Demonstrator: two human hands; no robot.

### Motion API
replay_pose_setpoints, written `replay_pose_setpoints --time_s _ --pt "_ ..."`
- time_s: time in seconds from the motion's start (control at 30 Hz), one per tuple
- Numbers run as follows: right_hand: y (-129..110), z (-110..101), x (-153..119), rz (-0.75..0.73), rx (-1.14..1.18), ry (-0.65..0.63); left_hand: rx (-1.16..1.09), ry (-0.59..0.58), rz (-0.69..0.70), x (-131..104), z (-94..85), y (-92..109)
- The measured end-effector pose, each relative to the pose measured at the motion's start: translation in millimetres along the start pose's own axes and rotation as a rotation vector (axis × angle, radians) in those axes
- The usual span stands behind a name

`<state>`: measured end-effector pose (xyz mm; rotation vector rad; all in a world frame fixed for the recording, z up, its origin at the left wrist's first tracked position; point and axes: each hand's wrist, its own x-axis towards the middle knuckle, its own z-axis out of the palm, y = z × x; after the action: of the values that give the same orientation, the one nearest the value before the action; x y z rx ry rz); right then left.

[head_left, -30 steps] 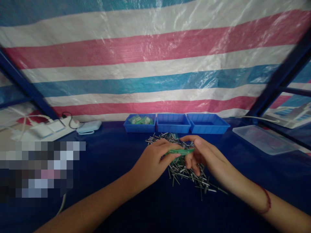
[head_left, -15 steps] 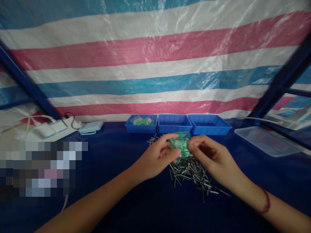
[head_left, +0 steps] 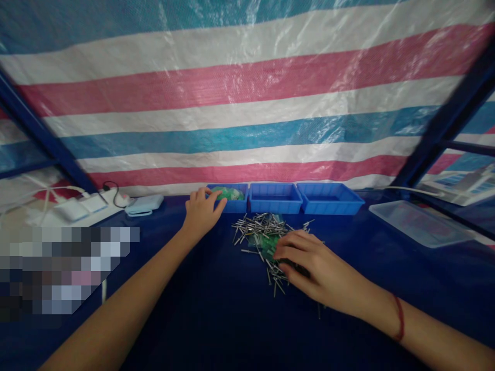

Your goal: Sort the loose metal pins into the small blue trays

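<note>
My left hand (head_left: 203, 211) is at the left blue bin (head_left: 235, 206), its fingers apart over the near left rim, beside green-and-clear packets (head_left: 231, 194) lying inside. My right hand (head_left: 305, 260) is over the loose metal rivets or nails (head_left: 259, 225), fingers bent and apart, the fingertips at a green plastic packet (head_left: 267, 244) that lies among the metal pieces. Part of the pile is hidden under this hand.
The middle bin (head_left: 275, 207) and right bin (head_left: 334, 208) stand in a row by the striped sheet. A translucent lid (head_left: 419, 224) lies at right. At left are a power strip (head_left: 112, 198) and a light-blue device (head_left: 144, 204).
My left hand has moved left and away to the left bin. The packet between both hands is no longer held up there. My right hand has lowered to the pile.
</note>
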<state>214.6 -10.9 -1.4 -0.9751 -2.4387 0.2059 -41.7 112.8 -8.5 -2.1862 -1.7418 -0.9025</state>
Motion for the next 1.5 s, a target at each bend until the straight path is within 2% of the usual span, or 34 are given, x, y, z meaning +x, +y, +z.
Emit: replay_pose_setpoints --time_s 0.1,0.2,0.33,0.47,0.57,0.7,1.0,1.23,1.5 --pt "-1 2 1 -0.011 -0.073 -0.064 0.074 0.044 0.034 -5 -1.9 8" --pt "-3 3 1 0.019 -0.126 -0.085 0.015 0.024 0.162 -10 -6.0 21" --pt "-4 4 -1 0.043 -0.184 -0.095 -0.149 -0.1 0.458 -24 -12.0 45" --pt "-6 4 -1 0.061 -0.199 -0.087 -0.231 -0.285 0.594 -40 -15.0 66" --pt "-6 5 0 0.062 -0.209 -0.085 -0.263 -0.356 0.598 -46 -13.2 71" --pt "-4 6 2 0.068 -0.222 -0.074 -0.29 -0.389 0.567 -45 -10.2 70" --pt "-7 5 4 0.047 -0.265 -0.056 -0.304 -0.391 0.561 -45 -11.2 71" --pt "-12 8 5 0.088 -0.286 -0.032 -0.31 -0.382 0.563 -45 -9.6 69" --pt "-7 7 -1 0.134 -0.221 -0.023 -0.286 -0.317 0.547 -46 -9.3 70"
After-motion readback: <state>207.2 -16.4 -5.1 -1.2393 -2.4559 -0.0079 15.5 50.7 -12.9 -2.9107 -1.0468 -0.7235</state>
